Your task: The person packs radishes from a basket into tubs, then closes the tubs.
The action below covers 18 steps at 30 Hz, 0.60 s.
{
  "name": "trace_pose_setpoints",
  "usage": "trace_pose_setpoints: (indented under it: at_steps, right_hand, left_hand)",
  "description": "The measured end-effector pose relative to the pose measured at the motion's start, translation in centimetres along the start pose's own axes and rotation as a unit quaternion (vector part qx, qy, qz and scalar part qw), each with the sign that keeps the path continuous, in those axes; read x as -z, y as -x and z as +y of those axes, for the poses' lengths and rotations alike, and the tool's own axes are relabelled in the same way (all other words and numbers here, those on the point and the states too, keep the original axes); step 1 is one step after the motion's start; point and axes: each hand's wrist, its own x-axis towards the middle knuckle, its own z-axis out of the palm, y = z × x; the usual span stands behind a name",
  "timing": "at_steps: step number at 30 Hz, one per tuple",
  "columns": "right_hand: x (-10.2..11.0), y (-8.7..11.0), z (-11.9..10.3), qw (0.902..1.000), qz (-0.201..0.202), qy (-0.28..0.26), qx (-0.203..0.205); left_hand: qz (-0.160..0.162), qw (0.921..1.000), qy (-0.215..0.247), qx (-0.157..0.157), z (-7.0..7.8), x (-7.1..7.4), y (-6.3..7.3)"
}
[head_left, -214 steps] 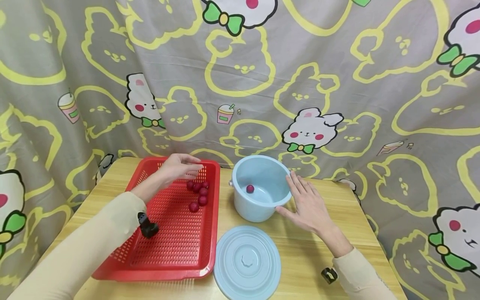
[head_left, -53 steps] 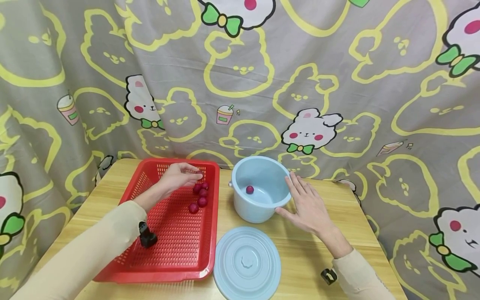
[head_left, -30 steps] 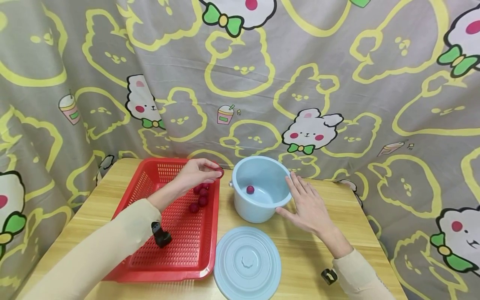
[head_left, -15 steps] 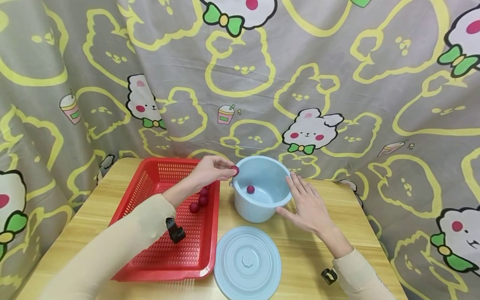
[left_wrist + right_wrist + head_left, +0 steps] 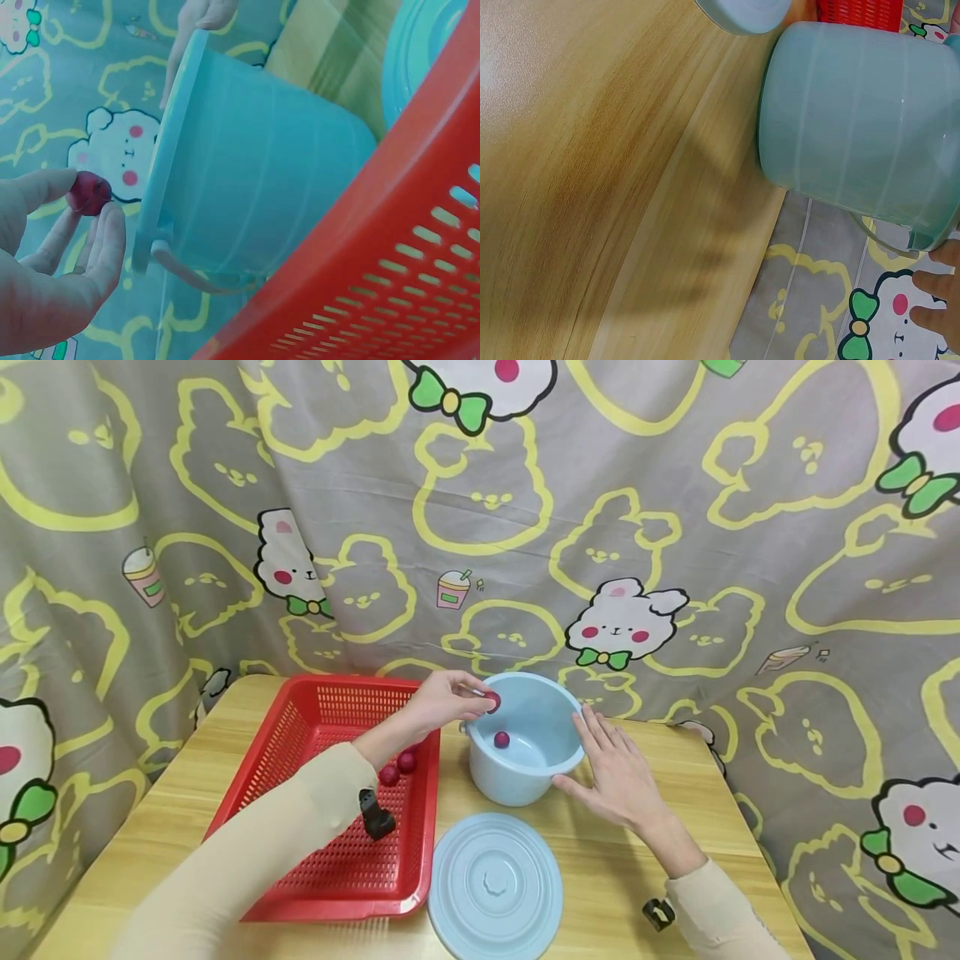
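Observation:
My left hand [image 5: 444, 700] pinches a small dark-red plum [image 5: 492, 701] between thumb and fingertips, over the left rim of a light blue bucket [image 5: 512, 787]. The left wrist view shows this plum [image 5: 89, 193] just off the bucket's mouth. Inside the bucket, another plum [image 5: 501, 740] lies on the bottom. My right hand [image 5: 618, 781] rests with straight fingers against the bucket's right rim. To the left, a red perforated basket [image 5: 422, 885] holds more plums [image 5: 407, 762]; my left forearm hides part of its inside.
A round light blue lid [image 5: 495, 885] lies on the wooden table [image 5: 600, 893] in front of the bucket. The basket's right wall stands close beside the bucket. A patterned curtain [image 5: 510, 568] hangs behind the table.
My left hand has taken a plum from the basket and carried it right, across the basket's edge to the bucket's rim. The right hand has stayed at the bucket.

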Motion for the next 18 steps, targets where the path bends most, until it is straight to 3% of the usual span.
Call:
trace_pose_setpoints:
  at_steps: [18]
  right_hand:
    - [0.2, 0.0, -0.2, 0.9999, -0.015, -0.003, -0.007]
  left_hand:
    - [-0.007, 0.9999, -0.015, 0.002, 0.3, -1.7, -1.7]
